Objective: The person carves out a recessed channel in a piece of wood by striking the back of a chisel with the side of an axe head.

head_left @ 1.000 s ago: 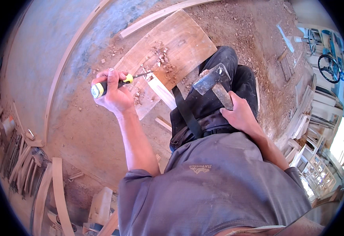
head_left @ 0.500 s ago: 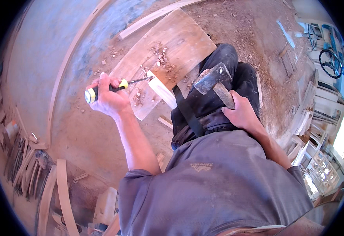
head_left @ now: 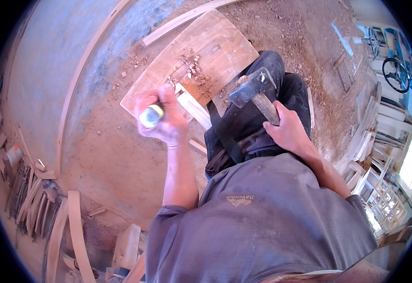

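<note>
My left hand (head_left: 170,125) is wrapped round the yellow and black handle of a chisel (head_left: 151,115). The handle's butt points up toward me, and the blade is hidden behind the hand. Just right of that fist, a pale wood strip (head_left: 194,107) with a cut near its far end lies across the edge of a broad wooden board (head_left: 215,45). In my right hand (head_left: 288,126) is a hammer (head_left: 254,89), gripped by its short wooden handle; its dark metal head is over my thigh, apart from the strip.
Wood chips (head_left: 193,68) are scattered on the board and the dirt floor. Long timber pieces (head_left: 86,61) lie to the left and beyond the board. Curved slats (head_left: 76,231) are at the lower left. A black handwheel (head_left: 396,76) on blue machinery is at the far right.
My left hand has moved right, closer to the strip, and tilted the chisel from sideways to upright. The hammer has shifted only slightly, a little up and left.
</note>
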Demonstrator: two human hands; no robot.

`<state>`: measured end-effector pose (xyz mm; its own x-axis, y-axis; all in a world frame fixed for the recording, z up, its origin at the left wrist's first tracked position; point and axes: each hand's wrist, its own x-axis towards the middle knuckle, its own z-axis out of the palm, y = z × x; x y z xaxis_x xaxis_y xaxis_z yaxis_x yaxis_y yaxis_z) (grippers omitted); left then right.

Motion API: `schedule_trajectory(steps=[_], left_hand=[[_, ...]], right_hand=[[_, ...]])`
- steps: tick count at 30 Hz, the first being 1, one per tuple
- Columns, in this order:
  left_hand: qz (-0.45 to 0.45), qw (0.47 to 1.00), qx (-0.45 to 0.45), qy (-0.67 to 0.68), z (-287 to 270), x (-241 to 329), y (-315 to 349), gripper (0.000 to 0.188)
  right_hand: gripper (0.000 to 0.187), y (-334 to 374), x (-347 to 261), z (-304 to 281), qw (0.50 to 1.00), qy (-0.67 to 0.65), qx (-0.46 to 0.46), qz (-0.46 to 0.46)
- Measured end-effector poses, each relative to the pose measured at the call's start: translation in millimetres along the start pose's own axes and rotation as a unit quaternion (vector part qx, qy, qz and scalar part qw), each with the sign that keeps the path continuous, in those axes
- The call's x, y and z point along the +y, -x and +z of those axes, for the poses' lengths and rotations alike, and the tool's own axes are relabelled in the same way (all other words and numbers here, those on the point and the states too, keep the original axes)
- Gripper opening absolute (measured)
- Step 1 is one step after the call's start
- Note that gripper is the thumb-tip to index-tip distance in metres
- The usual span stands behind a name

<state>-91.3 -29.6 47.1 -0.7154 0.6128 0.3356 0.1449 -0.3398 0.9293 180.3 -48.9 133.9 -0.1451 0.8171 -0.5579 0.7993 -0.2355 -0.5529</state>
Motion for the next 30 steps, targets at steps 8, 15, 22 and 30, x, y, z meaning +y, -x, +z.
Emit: schedule_trajectory(steps=[8,15,22,30], left_hand=[[0.002,0.996,-0.058,-0.061,12,6,7,0.020],[-0.051,0.975,-0.217,-0.005,-1,10,2,0.021],[-0.096,0.943,-0.312,-0.058,-9,15,-5,0.012],[-0.120,0.984,-0.090,0.099,-27,27,-19,0.014]], right_hand=[[0.024,-4,-79,-15,0.950,-0.060,0.122,-0.280],[0.026,-25,-109,-18,0.929,0.182,0.026,-0.321],[0.025,-22,-103,-15,0.931,0.167,0.032,-0.322],[0.033,-12,-42,-16,0.993,0.038,0.043,-0.106]])
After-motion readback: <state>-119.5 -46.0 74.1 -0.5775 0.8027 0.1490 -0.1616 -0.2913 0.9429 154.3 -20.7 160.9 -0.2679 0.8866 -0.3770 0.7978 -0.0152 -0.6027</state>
